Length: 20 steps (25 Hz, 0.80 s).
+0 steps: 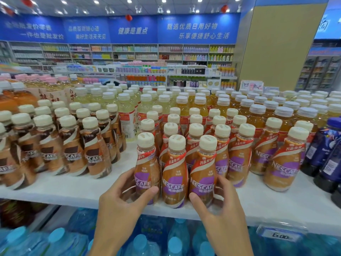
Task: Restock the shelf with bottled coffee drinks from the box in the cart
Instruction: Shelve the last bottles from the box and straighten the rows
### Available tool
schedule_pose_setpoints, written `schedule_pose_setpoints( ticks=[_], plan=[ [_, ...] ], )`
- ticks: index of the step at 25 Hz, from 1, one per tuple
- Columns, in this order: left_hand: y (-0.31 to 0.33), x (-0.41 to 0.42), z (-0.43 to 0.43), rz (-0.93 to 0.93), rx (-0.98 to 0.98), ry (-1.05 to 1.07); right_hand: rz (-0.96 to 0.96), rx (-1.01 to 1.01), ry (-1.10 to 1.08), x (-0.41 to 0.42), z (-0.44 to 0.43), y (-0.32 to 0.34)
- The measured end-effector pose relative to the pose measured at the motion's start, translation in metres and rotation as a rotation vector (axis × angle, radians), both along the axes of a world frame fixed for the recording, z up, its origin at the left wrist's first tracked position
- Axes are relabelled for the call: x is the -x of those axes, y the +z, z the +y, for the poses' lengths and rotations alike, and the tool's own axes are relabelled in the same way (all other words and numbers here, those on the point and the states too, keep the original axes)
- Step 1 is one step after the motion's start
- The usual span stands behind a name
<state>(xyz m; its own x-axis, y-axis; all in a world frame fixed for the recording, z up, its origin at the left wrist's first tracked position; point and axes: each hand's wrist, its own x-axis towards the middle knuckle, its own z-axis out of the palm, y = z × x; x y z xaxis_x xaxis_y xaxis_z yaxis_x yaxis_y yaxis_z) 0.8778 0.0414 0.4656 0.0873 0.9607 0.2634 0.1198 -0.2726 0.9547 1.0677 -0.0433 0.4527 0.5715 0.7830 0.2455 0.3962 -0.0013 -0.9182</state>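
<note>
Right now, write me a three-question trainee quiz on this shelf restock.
1. True or false: both hands are on the front row of purple-label coffee bottles at the shelf edge.
2. How many bottles stand between the left hand and the right hand?
3. Multiple choice: what sits below the shelf? A) blue-capped water bottles B) cereal boxes C) canned soup

Key: 1 true; 2 three; 3 A
</note>
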Motion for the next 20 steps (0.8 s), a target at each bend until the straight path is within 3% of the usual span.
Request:
schedule_pose_setpoints(
  ticks=[10,13,16,20],
  plan=[
    [-0.002,0.0,0.008,-0.02,-0.06,0.08,-0.015,-0.023,-0.018,0.001,-0.003,0.0],
    [0.0,-0.009,-0.013,0.029,-0.306,0.215,-0.017,-0.014,-0.001,0.0,-0.003,0.0],
    [0.006,-0.031,-0.04,0.061,-0.51,0.213,-0.024,-0.036,0.003,0.0,-0.003,0.0],
    [-0.005,-0.062,-0.045,0.155,-0.382,0.168,-0.001,-0.081,0.025,-0.001,-0.006,-0.002]
  ],
)
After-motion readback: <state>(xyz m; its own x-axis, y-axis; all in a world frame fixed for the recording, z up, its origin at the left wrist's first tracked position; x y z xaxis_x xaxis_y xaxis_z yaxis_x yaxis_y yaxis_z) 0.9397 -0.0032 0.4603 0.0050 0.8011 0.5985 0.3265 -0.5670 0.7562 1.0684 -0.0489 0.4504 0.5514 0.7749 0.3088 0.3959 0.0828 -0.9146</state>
